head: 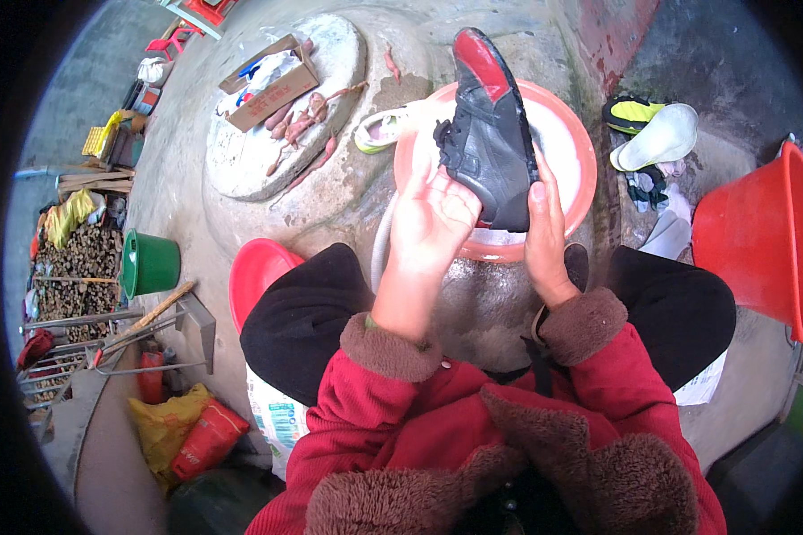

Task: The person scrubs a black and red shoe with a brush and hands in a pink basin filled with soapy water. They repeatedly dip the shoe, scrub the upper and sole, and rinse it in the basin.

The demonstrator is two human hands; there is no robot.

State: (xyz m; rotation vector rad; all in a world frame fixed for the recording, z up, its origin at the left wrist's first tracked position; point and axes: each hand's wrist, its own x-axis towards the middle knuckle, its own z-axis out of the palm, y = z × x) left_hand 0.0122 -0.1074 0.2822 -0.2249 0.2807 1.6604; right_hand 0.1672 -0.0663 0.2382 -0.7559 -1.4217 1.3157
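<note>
Both of my hands hold up a black leather lace-up shoe [492,144] with a red patch at its upper end. My left hand [435,224] is turned palm up, its curled fingers against the shoe's lower left side and the thumb apart. Along the opposite edge lies my right hand [547,231], thumb against the shoe; some of its fingers are hidden. Beneath the shoe stands an orange plastic basin [585,160] with whitish, apparently sudsy water. A pale shoe with yellow-green trim [375,132] rests against the basin's left side.
On the right are a yellow-and-black shoe [632,115], a white insole [666,137] and a large red bucket [749,231]. A cardboard box [278,93] and sweet potatoes [301,124] lie on a round slab [241,177]. Left are a pink basin [257,267] and a green bucket [157,262].
</note>
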